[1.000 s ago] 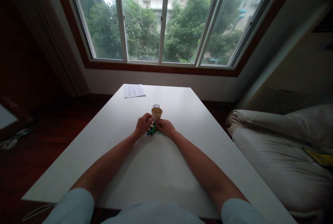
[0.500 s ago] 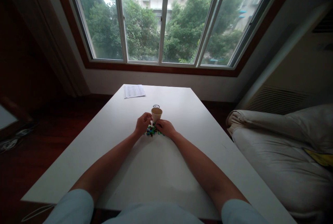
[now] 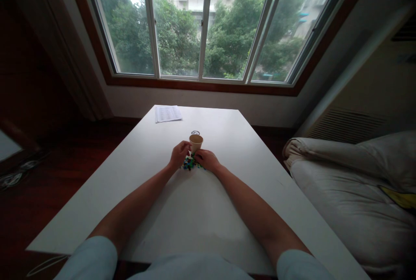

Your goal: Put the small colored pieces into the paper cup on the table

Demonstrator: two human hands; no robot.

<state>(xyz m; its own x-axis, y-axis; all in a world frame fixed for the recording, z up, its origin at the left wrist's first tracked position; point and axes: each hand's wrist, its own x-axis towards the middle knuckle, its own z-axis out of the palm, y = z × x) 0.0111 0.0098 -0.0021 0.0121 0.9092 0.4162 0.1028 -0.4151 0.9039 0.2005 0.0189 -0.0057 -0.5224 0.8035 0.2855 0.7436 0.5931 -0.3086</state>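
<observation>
A small tan paper cup [image 3: 196, 142] stands upright near the middle of the white table [image 3: 136, 171]. Just in front of it lies a little heap of small blue, green and dark pieces [image 3: 189, 164]. My left hand [image 3: 178, 155] is curled, its fingertips pinched close to the cup's left side. My right hand [image 3: 207, 160] rests on the table with its fingers bent down over the right part of the heap. What either hand pinches is too small to make out.
A printed sheet of paper [image 3: 167, 113] lies at the table's far left corner. A small dark ring-shaped object [image 3: 195, 132] sits just behind the cup. A light sofa with cushions [image 3: 351, 189] stands close along the table's right edge. Large windows fill the far wall.
My left hand has lifted slightly towards the cup's rim. My right hand stays on the heap.
</observation>
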